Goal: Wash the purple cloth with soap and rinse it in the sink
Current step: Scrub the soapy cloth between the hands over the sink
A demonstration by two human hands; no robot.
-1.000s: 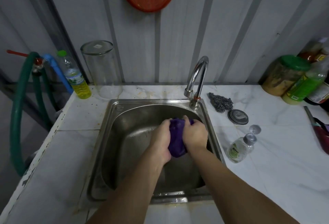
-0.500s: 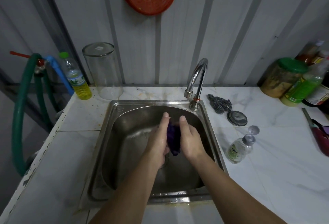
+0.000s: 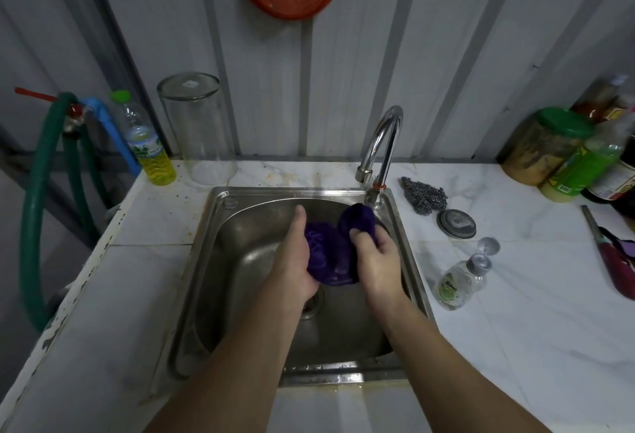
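The purple cloth [image 3: 331, 254] is bunched between both hands over the steel sink [image 3: 213, 260], below the chrome tap [image 3: 381, 144]. My left hand [image 3: 293, 260] cups its left side with the thumb pointing up. My right hand [image 3: 378, 257] grips its right side, and a fold of cloth sticks up above the fingers. No water runs from the tap. A small clear soap bottle [image 3: 458, 281] lies on its side on the counter right of the sink, its flip cap open.
A steel scourer [image 3: 424, 195] and a round metal lid [image 3: 456, 223] lie right of the tap. Jars and bottles [image 3: 563, 154] crowd the back right corner. A glass jar [image 3: 197, 126] and a yellow-liquid bottle [image 3: 147, 147] stand back left, beside a green hose [image 3: 32, 199].
The hands were pressed flat together on the cloth; now they have spread apart, and the cloth shows wider with a fold raised above my right hand.
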